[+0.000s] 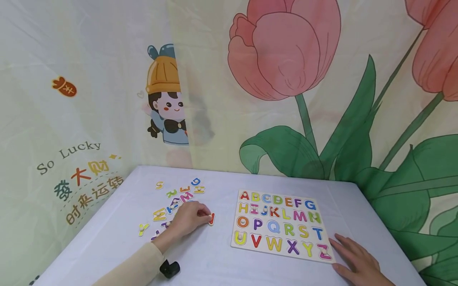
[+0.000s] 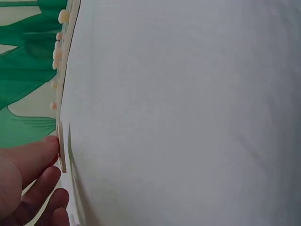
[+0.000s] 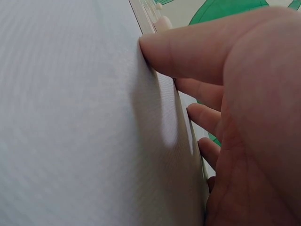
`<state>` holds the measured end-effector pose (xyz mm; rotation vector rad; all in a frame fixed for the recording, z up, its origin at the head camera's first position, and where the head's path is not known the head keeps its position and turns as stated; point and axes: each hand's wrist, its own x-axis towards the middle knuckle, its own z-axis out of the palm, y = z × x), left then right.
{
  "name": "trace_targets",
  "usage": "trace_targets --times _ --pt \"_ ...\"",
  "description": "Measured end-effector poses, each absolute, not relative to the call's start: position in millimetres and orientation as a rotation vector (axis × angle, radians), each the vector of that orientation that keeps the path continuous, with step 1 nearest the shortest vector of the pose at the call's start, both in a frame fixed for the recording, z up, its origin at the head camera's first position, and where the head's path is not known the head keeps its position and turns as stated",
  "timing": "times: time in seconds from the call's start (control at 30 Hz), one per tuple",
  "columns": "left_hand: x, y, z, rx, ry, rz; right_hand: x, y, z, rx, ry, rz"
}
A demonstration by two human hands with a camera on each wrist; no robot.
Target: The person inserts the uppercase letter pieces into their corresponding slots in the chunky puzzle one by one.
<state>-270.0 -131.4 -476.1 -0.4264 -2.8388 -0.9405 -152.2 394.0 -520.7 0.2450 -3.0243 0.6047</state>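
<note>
Right hand relaxed, left hand pinching red letter, left wrist view showing edge

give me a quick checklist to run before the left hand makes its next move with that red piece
1. Grip on the red piece: ok, the left hand pinches it.
2. Which letter it is: cannot tell, fingers partly cover it.
3. Board steadied: ok, the right hand touches its near right corner; how firmly is unclear.
4. Gap to the board: ok, only bare cloth lies between the piece and the board's left edge.
5. Loose letters out from under the left arm: not ok, some lie right beside it, partly hidden.
</note>
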Motion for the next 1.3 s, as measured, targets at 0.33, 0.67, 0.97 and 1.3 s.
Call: trace_targets --times 0.33,0.67,0.97,1.3 --pt "-266.4 -98.3 -470.2 -0.653 -2.838 -0.926 -154.5 393.8 -517.2 0.214 -3.074 0.616" --pt "-252.0 -39.4 -467.3 -0.780 -2.875 -0.985 -155.9 398.9 -527.9 0.236 -3.042 0.600" --pt "-249.8 -10.7 -477.4 -0.919 -2.846 -0.952 -159.2 406.3 -540.9 0.258 -3.013 0.582" --pt "-245.6 -7.1 -476.4 -0.948 -2.860 -0.948 -158.0 401.0 -532.4 0.239 -3.039 0.587"
